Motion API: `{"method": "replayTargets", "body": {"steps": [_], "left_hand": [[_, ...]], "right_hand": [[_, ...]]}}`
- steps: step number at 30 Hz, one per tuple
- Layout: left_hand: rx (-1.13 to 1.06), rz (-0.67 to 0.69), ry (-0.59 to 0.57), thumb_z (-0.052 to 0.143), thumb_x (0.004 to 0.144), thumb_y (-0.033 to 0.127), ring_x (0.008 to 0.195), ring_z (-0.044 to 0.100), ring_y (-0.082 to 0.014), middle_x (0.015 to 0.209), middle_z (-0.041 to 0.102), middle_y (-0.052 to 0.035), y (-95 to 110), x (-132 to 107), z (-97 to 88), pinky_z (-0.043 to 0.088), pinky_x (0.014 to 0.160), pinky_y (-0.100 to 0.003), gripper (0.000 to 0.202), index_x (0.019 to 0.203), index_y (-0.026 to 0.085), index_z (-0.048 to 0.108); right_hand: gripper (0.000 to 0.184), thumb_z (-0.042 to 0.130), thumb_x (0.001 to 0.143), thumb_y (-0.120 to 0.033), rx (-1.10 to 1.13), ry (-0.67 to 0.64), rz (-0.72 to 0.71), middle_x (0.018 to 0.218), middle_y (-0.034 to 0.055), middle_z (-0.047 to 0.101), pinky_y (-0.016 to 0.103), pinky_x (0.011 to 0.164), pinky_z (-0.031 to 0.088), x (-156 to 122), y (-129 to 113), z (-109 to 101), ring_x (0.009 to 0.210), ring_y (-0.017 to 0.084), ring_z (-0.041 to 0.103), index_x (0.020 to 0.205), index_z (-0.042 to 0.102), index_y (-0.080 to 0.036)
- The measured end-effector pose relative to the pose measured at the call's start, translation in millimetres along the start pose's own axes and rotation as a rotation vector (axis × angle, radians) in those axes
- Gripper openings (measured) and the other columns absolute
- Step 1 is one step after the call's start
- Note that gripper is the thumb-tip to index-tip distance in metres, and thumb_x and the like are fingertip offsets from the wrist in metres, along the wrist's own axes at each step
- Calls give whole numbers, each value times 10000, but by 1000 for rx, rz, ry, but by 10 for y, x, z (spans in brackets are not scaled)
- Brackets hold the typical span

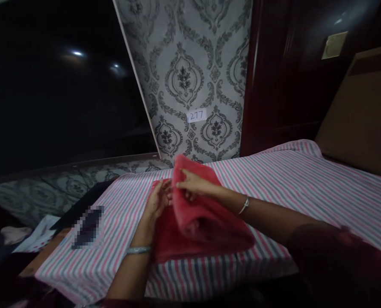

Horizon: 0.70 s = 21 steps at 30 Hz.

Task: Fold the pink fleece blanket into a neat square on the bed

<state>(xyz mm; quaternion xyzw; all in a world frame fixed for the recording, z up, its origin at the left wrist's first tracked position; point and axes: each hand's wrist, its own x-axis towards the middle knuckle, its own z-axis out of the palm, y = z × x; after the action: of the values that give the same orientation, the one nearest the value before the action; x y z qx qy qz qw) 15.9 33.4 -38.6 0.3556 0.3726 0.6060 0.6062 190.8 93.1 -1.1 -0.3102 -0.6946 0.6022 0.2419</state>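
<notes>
A thick, plush red towel [209, 214] lies partly folded on the striped cloth, its upper layer raised in a rounded fold. My right hand [195, 185] reaches across from the right and grips that raised layer near its left edge. On the left side of the fold is my left hand [158, 199], its fingers loosely curled and apart, the tips close against the red fabric. Under both hands the lower layer of the towel rests flat. Part of the fold hides what lies behind it.
A pink, grey and white striped cloth [273, 179] covers the table. A blurred-out dark item [88, 227] lies at its left. Behind are a large dark screen [65, 94] and a patterned wall with a paper label [196, 115]. A cardboard box [363, 111] stands at right.
</notes>
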Motion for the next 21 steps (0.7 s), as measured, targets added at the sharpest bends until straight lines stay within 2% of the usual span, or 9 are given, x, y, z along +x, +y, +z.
{"method": "replayTargets", "body": {"steps": [1, 3, 5, 7, 9, 13, 15, 17, 21], "left_hand": [[0, -39, 3, 594, 896, 492, 768, 740, -249, 932, 766, -131, -23, -35, -69, 601, 735, -390, 407, 1064, 132, 684], [15, -147, 28, 644, 866, 470, 823, 747, -277, 906, 772, -135, -116, -95, -196, 600, 774, -396, 408, 1083, 127, 689], [46, -211, 100, 742, 797, 374, 883, 748, -290, 930, 777, -131, -239, -136, -302, 595, 817, -394, 404, 1116, 134, 680], [87, -204, 159, 803, 728, 295, 894, 748, -285, 949, 777, -136, -356, -152, -368, 593, 830, -383, 443, 1118, 129, 675], [141, -176, 176, 826, 683, 268, 848, 749, -280, 932, 777, -143, -439, -139, -376, 599, 795, -380, 449, 1081, 119, 682], [253, -101, 202, 803, 570, 156, 709, 730, -259, 823, 774, -99, -445, -36, -259, 588, 670, -348, 460, 1015, 124, 692], [264, -47, 215, 775, 548, 142, 698, 721, -238, 820, 771, -71, -350, 24, -217, 574, 653, -318, 498, 1038, 137, 689], [267, 18, 219, 773, 544, 161, 704, 715, -220, 840, 767, -59, -205, 47, -245, 564, 659, -300, 521, 1056, 143, 684], [280, 80, 280, 791, 510, 179, 776, 726, -247, 906, 771, -77, 62, -77, -558, 583, 733, -351, 561, 1060, 145, 689]], "right_hand": [[837, 631, 887, -297, -22, -74, 30, 645, -37, 613, 257, 489, 487, 10, 75, 157, 529, 153, 576, 1588, 182, -213], [780, 624, 896, -309, -77, -123, 52, 596, -61, 568, 235, 454, 457, 6, 250, 349, 491, 136, 550, 1570, 243, -211], [687, 640, 861, -270, -62, -96, 27, 619, -63, 571, 224, 449, 451, -21, 430, 352, 494, 122, 547, 1495, 386, -199], [552, 634, 819, -232, -26, 10, -10, 631, -61, 572, 211, 450, 440, -72, 594, 171, 506, 113, 544, 1357, 526, -176], [406, 617, 786, -220, -7, 181, -38, 618, -52, 566, 194, 452, 417, -152, 739, -140, 520, 107, 534, 1187, 616, -159], [263, 616, 751, -226, 10, 565, -2, 661, -19, 588, 174, 461, 391, -372, 1006, -798, 557, 98, 523, 1008, 651, -183], [275, 621, 743, -205, 96, 629, 96, 748, 12, 640, 179, 484, 418, -477, 1147, -999, 592, 101, 554, 1016, 644, -188], [286, 637, 727, -177, 198, 649, 193, 815, 37, 670, 189, 498, 437, -555, 1293, -1085, 608, 103, 579, 1013, 635, -186], [256, 678, 690, -157, 332, 618, 263, 720, 22, 638, 212, 481, 430, -610, 1564, -1057, 548, 105, 552, 941, 630, -179]]}}
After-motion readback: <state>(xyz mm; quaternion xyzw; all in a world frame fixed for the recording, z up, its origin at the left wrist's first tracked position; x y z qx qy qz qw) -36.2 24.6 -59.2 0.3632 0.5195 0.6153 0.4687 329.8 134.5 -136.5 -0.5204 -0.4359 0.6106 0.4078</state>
